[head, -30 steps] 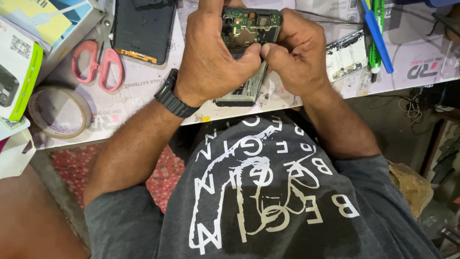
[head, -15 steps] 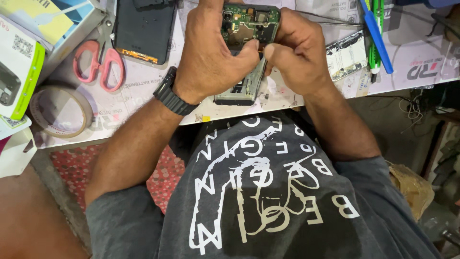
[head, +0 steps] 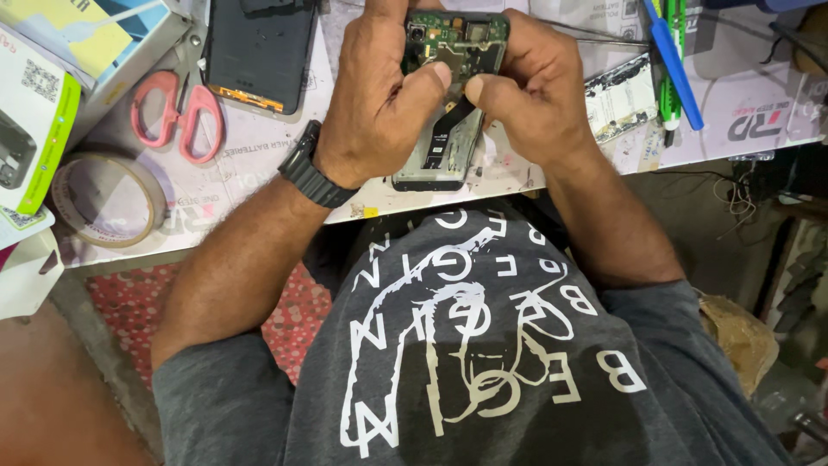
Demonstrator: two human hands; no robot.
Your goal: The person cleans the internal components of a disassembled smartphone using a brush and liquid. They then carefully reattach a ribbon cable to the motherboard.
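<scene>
Both hands hold an opened phone [head: 448,86] above the near edge of the workbench; its back is off, showing a green circuit board at the top. My left hand [head: 379,95], with a black watch on the wrist, grips the phone's left side, thumb on its middle. My right hand [head: 535,86] grips the right side and pinches a black flex cable [head: 450,129] that runs down the phone's centre. The phone's lower end rests near the bench edge.
On the bench [head: 259,173] lie pink-handled scissors [head: 177,112], a dark phone back panel [head: 259,47], a roll of tape [head: 108,203], boxes [head: 52,78] at the left, a blue tool [head: 677,60], a green pen [head: 666,95] and a small part [head: 621,99] at the right.
The phone and both hands have shifted slightly up and away along the bench. My right thumb and finger now pinch the black flex cable, lifted off the phone's middle.
</scene>
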